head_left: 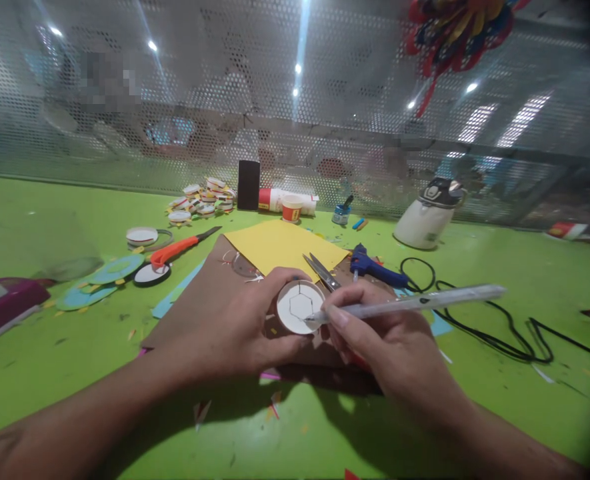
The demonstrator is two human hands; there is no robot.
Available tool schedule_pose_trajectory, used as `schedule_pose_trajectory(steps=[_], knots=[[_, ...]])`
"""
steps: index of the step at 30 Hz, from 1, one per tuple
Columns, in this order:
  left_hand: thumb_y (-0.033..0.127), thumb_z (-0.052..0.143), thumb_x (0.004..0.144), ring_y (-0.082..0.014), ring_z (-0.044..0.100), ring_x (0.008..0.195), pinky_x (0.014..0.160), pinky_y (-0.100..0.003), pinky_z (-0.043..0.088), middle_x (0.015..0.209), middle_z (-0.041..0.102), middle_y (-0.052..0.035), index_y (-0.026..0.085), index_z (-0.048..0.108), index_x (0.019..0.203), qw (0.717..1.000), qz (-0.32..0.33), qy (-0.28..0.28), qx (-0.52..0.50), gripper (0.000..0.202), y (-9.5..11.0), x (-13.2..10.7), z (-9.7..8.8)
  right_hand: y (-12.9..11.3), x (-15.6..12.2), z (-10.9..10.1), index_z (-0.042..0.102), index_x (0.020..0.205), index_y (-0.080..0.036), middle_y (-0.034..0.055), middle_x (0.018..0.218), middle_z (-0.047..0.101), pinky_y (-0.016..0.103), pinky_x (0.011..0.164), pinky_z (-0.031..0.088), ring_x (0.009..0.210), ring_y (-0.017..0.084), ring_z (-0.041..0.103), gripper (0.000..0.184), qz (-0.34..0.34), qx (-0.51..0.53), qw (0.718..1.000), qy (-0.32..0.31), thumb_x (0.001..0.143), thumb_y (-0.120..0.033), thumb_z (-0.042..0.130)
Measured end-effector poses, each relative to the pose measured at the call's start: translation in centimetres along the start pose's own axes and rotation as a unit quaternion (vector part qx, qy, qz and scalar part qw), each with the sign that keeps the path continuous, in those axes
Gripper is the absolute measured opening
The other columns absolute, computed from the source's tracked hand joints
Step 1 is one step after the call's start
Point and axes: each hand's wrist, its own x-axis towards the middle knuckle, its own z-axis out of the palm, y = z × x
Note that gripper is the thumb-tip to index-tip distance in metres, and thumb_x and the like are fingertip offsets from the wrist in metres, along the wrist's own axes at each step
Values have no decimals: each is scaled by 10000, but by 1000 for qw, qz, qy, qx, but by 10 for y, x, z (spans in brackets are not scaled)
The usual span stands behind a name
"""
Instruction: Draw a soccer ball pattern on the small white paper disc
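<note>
Between thumb and fingers my left hand grips a small white paper disc, perhaps a cup bottom, tilted toward me. A hexagon and a short line running up from it are drawn in dark ink on its face. My right hand is closed round a clear pen, whose tip rests on the disc near the hexagon's lower edge. Just beyond the hands lie open scissors on a yellow sheet, which overlaps a brown sheet.
A blue glue gun with a black cord lies on the right. Farther back stand a kettle, a paper cup and an ink bottle. An orange-handled cutter, blue discs and piled white discs lie left.
</note>
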Motion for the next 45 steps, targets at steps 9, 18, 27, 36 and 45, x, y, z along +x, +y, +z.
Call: schedule_pose_trajectory(steps=[9,18,27,36,45], knots=[[189,640,778,-170,634,909,745,-252,531,1050,644,-23,206,499,1174,999,13,17,35,421,2,2,-2,-10,2,3,645,718,-207,-52,491,566,176,400,411,414,73,487,108,-14,-18,1000,19,819,-240,663],[207,653,766,-166,623,920,764,-242,524,1069,640,-30,187,493,1194,999,5,20,39,457,6,2,-3,-9,-1,2,636,750,-198,-45,496,591,170,397,433,406,72,501,107,-6,-17,1000,16,837,-259,640],[234,657,775,-179,624,885,728,-263,517,1040,645,-34,191,500,1185,999,5,16,41,440,3,1,-3,-8,1,2,635,745,-202,-57,517,575,161,424,421,436,62,496,104,-17,-26,1000,1,840,-242,645],[240,654,786,-158,604,866,724,-241,496,1012,636,-25,167,492,1197,999,-4,9,39,448,6,2,-3,-6,2,1,629,761,-199,-61,512,558,174,435,413,448,73,494,97,-25,-61,998,0,847,-243,634],[272,674,792,-159,609,902,745,-245,496,1037,630,-18,181,491,1202,999,5,12,43,458,1,2,-3,-7,2,1,621,776,-183,-64,521,560,152,453,426,460,64,505,86,-25,-69,997,-13,851,-224,614]])
